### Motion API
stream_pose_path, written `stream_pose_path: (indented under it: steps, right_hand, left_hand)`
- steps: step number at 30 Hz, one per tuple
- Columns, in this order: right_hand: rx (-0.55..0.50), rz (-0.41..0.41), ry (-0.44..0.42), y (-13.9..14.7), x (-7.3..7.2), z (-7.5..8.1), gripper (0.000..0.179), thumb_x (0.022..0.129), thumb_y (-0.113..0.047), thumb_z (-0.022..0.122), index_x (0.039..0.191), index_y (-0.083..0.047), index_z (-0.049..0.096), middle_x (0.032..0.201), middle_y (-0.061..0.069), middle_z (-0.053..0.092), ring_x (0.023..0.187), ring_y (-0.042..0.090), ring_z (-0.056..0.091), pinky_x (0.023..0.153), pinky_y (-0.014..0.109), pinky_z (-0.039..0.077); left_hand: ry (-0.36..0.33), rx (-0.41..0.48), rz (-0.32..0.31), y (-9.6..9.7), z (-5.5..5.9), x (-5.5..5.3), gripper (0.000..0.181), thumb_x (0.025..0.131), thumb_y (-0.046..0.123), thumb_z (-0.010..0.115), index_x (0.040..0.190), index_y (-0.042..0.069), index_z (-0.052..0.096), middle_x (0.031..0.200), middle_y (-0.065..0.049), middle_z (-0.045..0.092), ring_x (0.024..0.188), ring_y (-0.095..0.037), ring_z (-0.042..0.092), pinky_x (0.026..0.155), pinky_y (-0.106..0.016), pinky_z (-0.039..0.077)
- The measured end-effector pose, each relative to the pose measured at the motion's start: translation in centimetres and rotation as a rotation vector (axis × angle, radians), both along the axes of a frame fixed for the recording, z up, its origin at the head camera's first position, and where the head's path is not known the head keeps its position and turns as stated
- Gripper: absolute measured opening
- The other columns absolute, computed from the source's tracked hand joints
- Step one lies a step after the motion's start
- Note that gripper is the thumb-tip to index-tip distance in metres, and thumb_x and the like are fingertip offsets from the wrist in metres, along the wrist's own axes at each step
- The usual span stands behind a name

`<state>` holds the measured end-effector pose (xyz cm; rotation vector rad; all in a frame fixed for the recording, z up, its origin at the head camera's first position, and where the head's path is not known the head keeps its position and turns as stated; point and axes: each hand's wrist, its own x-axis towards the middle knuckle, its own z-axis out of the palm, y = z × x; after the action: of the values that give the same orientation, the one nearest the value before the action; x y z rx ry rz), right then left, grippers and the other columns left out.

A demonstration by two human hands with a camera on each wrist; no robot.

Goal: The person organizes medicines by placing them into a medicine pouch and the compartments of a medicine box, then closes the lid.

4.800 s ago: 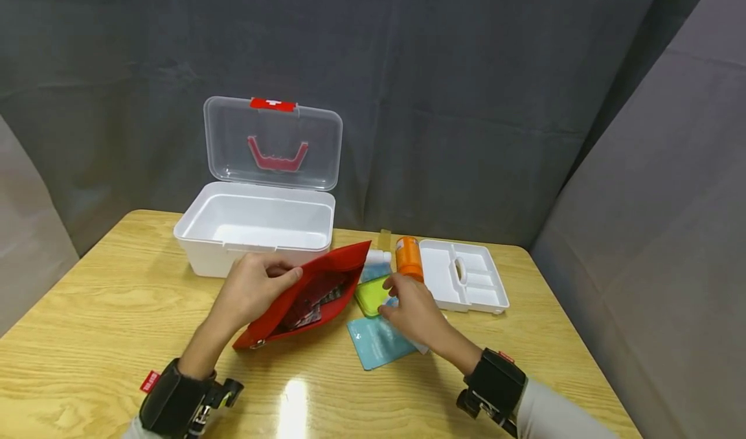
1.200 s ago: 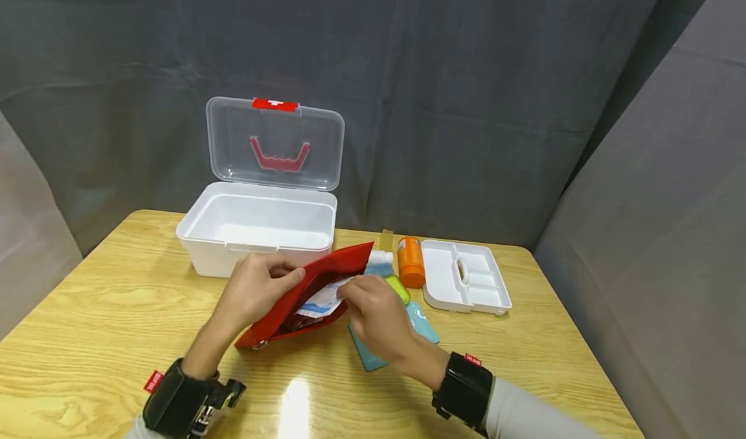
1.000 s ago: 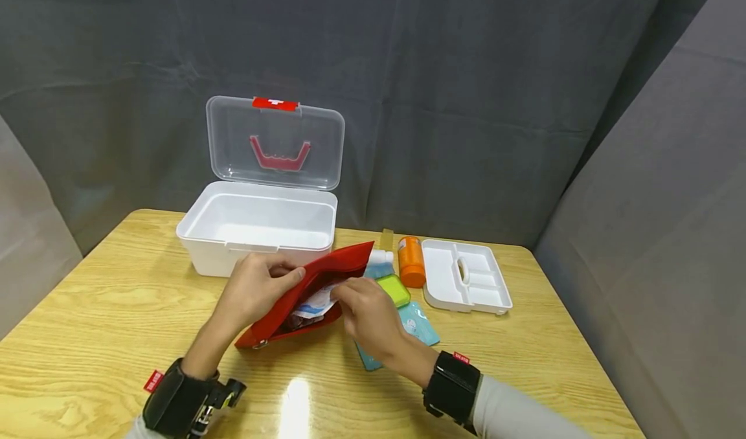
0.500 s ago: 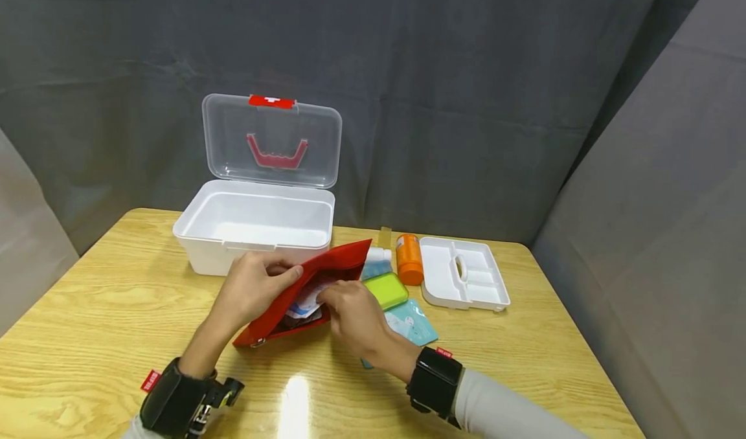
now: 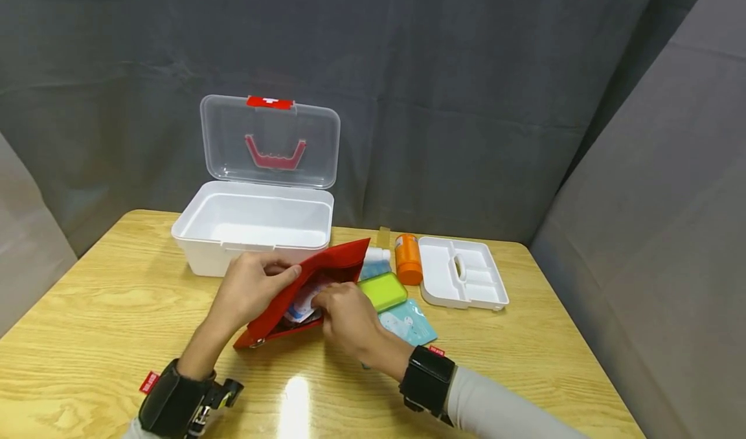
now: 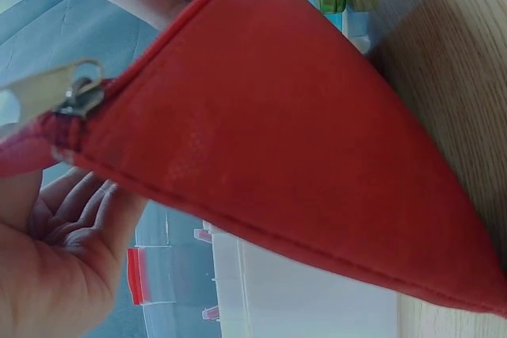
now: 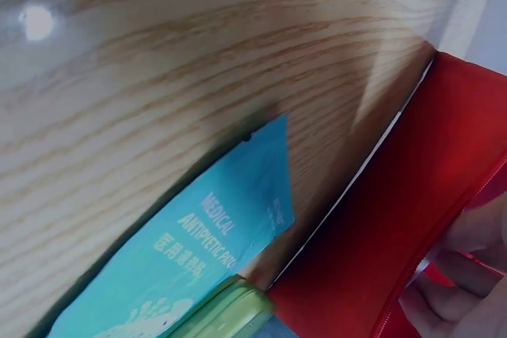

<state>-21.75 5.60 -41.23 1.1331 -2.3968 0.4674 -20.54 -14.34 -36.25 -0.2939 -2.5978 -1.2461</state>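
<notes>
My left hand [image 5: 250, 287] pinches the upper edge of a red zip pouch [image 5: 346, 256] between thumb and fingers, and the pouch gapes toward the right. My right hand [image 5: 350, 319] has its fingertips inside that mouth, pinching a white packet [image 5: 301, 307] with blue print. The packet's lower part sits in the pouch beside other dark contents that are mostly hidden. In the left wrist view the zip pull [image 6: 79, 99] hangs at one end of the opening. The right wrist view shows curled right fingers [image 7: 467, 275] in the mouth of the pouch.
A white first-aid box [image 5: 201, 254] stands behind the pouch, its clear lid [image 5: 233, 128] raised. To the right lie a green case [image 5: 384, 291], a teal antipyretic patch packet [image 5: 410, 322], a white-capped tube [image 5: 377, 255], an orange bottle [image 5: 408, 261] and a white divided tray [image 5: 434, 283].
My right hand has come left from the items beside the pouch, bringing the white packet into its mouth and then deeper. The green case shows more fully. My left hand keeps its hold.
</notes>
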Motion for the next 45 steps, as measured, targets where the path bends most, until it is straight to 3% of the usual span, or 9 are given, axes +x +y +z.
stream_pose_path:
  steps: [8,14,24,32,39,45]
  right_hand:
    - [0.007,-0.024,-0.076,0.1,0.3,0.0,0.028,0.074,0.006,0.061,0.086,-0.011,0.080,0.081,-0.002,0.076,0.078,0.013,0.072,0.071,0.027,0.057]
    - [0.007,-0.026,-0.093,0.2,0.3,0.0,0.031,0.077,0.006,0.058,0.092,-0.010,0.080,0.085,-0.001,0.076,0.082,0.015,0.072,0.077,0.030,0.057]
    - [-0.092,-0.064,-0.141,1.8,0.0,1.3,0.031,0.078,0.006,0.057,0.097,-0.004,0.079,0.096,0.005,0.077,0.090,0.019,0.073,0.082,0.034,0.059]
    - [-0.156,-0.137,-0.145,4.4,-0.7,2.0,0.025,0.073,0.006,0.058,0.089,-0.004,0.076,0.085,0.008,0.074,0.072,0.019,0.067,0.062,0.028,0.052]
    - [-0.079,-0.246,-0.198,6.6,-0.6,1.2,0.023,0.074,0.007,0.067,0.091,-0.006,0.075,0.090,0.007,0.073,0.084,0.024,0.070,0.069,0.037,0.056]
    - [0.005,-0.276,-0.257,8.0,-0.2,0.0,0.015,0.075,0.006,0.074,0.086,-0.004,0.074,0.085,0.008,0.072,0.078,0.021,0.067,0.068,0.035,0.055]
  left_hand:
    - [0.013,0.001,0.006,0.0,-0.1,-0.1,0.011,0.092,0.019,0.074,0.092,0.009,0.080,0.089,-0.006,0.078,0.081,-0.017,0.073,0.071,-0.033,0.058]
    - [0.003,0.008,0.004,0.0,0.0,-0.1,0.012,0.092,0.019,0.073,0.094,0.009,0.080,0.091,-0.006,0.078,0.082,-0.018,0.073,0.071,-0.034,0.059]
    - [-0.002,0.006,0.011,-0.1,-0.1,-0.2,0.013,0.092,0.021,0.073,0.095,0.010,0.080,0.092,-0.005,0.078,0.084,-0.019,0.074,0.074,-0.036,0.060]
    - [-0.007,-0.006,0.019,0.0,-0.2,-0.1,0.014,0.092,0.022,0.073,0.094,0.010,0.080,0.091,-0.004,0.078,0.083,-0.018,0.072,0.074,-0.036,0.059]
    - [-0.003,-0.003,0.017,0.0,-0.1,-0.1,0.013,0.092,0.021,0.073,0.094,0.010,0.080,0.091,-0.004,0.078,0.085,-0.019,0.073,0.075,-0.038,0.059]
    - [-0.010,-0.001,0.021,0.0,0.0,-0.1,0.014,0.092,0.021,0.073,0.095,0.009,0.080,0.092,-0.005,0.078,0.085,-0.020,0.074,0.076,-0.038,0.060]
